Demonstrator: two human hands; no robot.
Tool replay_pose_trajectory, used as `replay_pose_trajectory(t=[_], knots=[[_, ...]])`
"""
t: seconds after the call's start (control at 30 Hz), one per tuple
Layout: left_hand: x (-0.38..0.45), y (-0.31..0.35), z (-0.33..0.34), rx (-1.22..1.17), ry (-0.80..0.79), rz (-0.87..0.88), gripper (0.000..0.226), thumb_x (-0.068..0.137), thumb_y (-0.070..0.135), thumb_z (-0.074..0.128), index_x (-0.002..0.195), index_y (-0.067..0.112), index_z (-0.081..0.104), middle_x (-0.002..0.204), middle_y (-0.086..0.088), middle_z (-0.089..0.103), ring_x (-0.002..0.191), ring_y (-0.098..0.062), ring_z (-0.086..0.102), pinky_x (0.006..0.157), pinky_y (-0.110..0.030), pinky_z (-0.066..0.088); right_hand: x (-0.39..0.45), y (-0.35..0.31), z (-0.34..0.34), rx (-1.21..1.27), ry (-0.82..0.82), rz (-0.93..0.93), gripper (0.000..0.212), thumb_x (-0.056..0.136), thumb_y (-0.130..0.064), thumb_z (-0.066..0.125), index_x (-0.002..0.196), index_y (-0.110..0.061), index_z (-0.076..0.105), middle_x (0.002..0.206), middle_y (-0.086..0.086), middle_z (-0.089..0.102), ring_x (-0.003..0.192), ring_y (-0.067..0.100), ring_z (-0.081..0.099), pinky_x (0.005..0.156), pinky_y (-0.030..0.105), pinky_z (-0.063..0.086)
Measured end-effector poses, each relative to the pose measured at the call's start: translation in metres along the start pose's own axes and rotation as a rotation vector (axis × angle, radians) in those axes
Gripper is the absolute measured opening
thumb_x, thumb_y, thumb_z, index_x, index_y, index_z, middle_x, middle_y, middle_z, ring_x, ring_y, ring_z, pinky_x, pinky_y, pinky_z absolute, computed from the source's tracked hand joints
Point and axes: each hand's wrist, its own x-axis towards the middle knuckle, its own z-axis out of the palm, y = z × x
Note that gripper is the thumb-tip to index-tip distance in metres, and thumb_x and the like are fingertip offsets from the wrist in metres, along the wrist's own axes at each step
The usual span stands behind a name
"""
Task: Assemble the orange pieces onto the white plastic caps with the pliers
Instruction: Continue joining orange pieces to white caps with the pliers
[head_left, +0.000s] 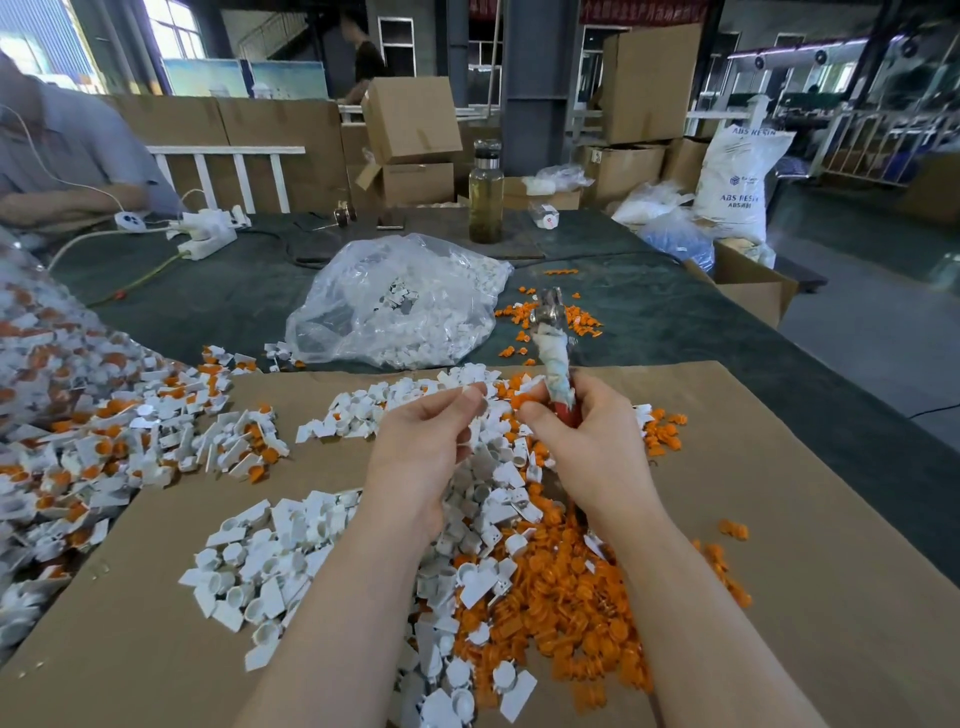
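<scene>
My left hand (421, 447) pinches a white plastic cap (477, 391) between thumb and fingertips above the piles. My right hand (587, 441) grips the pliers (553, 353) by their red, cloth-wrapped handles, metal jaws pointing up and away, and also pinches a small orange piece (522, 401) at its fingertips close to the cap. Loose white caps (270, 551) lie heaped on the cardboard sheet (779, 519) under my left arm. A pile of orange pieces (561, 592) lies between my forearms.
Assembled white-and-orange parts (104, 447) are heaped at the left. A clear bag of white caps (400, 301) sits beyond the cardboard, with scattered orange pieces (550, 317) beside it. A bottle (485, 195), power strips (208, 234) and a seated person (62, 150) are at the table's far side.
</scene>
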Motion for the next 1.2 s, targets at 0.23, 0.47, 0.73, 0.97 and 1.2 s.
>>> replay_pose_trajectory(t=[0.23,0.47,0.73,0.97,1.2], knots=[[-0.008,0.002,0.008,-0.183,-0.025,-0.014,0.007,0.084,0.003,0.074,0.088,0.007,0.073,0.071,-0.009,0.074,0.062,-0.013,0.070,0.056,-0.021,0.056,-0.004,-0.006,0.003,0.082,0.042,-0.054,0.009,0.089,-0.023,0.070,0.084,-0.028,0.064,0.083,0.003,0.071,0.079,0.018,0.066,0.070,0.030,0.053],[-0.014,0.002,0.014,-0.158,-0.016,0.052,0.009,0.082,0.000,0.074,0.089,0.005,0.070,0.071,-0.012,0.075,0.068,-0.019,0.075,0.064,-0.025,0.061,-0.002,-0.003,0.004,0.056,0.065,-0.100,0.008,0.090,-0.021,0.070,0.092,-0.015,0.065,0.064,-0.013,0.061,0.056,-0.002,0.052,0.054,0.014,0.042],[-0.018,0.001,0.017,-0.123,-0.009,0.113,0.011,0.079,0.002,0.078,0.090,0.004,0.074,0.077,-0.014,0.076,0.073,-0.021,0.075,0.059,-0.019,0.056,-0.004,-0.002,0.007,0.009,0.102,-0.105,0.013,0.089,-0.025,0.071,0.093,-0.014,0.064,0.077,-0.006,0.065,0.066,0.003,0.059,0.059,0.013,0.045],[-0.017,-0.001,0.017,0.044,0.052,0.261,0.012,0.079,0.005,0.079,0.076,0.017,0.077,0.070,-0.002,0.075,0.071,-0.019,0.075,0.067,-0.027,0.060,-0.005,-0.003,0.011,-0.127,0.155,-0.106,0.016,0.088,-0.028,0.072,0.090,-0.031,0.056,0.079,-0.015,0.065,0.075,0.002,0.063,0.063,0.017,0.049],[-0.017,-0.003,0.016,0.245,0.095,0.392,0.020,0.077,0.017,0.082,0.071,0.034,0.074,0.068,0.012,0.073,0.067,-0.011,0.071,0.068,-0.025,0.058,-0.006,-0.005,0.010,-0.186,0.159,-0.116,0.013,0.086,-0.025,0.072,0.094,-0.018,0.064,0.082,-0.006,0.068,0.076,0.011,0.065,0.069,0.038,0.055]])
